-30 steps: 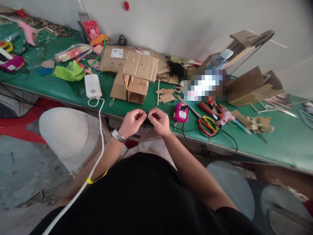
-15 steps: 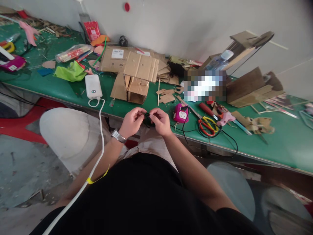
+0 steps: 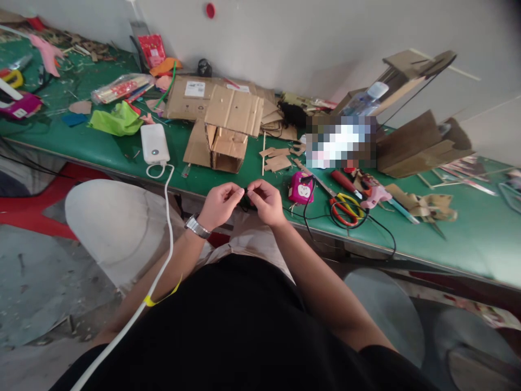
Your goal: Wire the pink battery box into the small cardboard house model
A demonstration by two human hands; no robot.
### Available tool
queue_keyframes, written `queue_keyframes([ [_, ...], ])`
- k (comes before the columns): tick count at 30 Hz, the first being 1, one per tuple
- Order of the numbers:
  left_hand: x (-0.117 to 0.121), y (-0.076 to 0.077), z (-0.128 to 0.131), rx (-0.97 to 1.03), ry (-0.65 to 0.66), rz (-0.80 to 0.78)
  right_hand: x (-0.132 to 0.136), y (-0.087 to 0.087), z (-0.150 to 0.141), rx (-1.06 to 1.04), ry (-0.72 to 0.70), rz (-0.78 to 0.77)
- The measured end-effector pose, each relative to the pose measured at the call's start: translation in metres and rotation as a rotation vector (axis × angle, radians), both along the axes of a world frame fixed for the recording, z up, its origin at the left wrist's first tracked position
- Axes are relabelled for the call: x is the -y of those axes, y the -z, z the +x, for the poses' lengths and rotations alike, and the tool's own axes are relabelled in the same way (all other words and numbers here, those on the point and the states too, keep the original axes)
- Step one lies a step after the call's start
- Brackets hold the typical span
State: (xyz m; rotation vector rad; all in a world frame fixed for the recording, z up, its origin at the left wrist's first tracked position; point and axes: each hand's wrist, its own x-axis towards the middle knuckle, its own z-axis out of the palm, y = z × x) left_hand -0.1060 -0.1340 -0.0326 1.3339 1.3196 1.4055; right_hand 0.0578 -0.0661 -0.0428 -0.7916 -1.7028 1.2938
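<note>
My left hand, with a metal watch on its wrist, is closed in a pinch at the table's front edge. Facing it, my right hand pinches too, thumb against forefinger. Between the two sets of fingertips is a thin black cord, part of it hanging below in the gap; its ends are hidden. Just beyond the hands stands an open cardboard box structure. To the right of my right hand sits a purple power socket block with a black cable plugged in.
Scissors, a red-handled tool and a pink glue gun lie to the right on the green table. Cardboard scraps are in front. On the left, a white power bank trails a white cable across my left forearm.
My left thumb and forefinger have come together on the black cord, closer to the right fingertips. The right hand has barely moved, and the things on the table stay as they were.
</note>
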Motion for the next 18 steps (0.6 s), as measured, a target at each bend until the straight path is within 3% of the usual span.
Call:
queue_keyframes([
  [14, -0.0021, 0.008, -0.0029, -0.022, -0.03, -0.027, -0.0007, 0.0027, 0.0, -0.041, 0.001, -0.017],
  [18, -0.0015, 0.0075, -0.0026, -0.021, -0.023, -0.025, -0.0003, 0.002, 0.0011, -0.059, -0.055, -0.031],
])
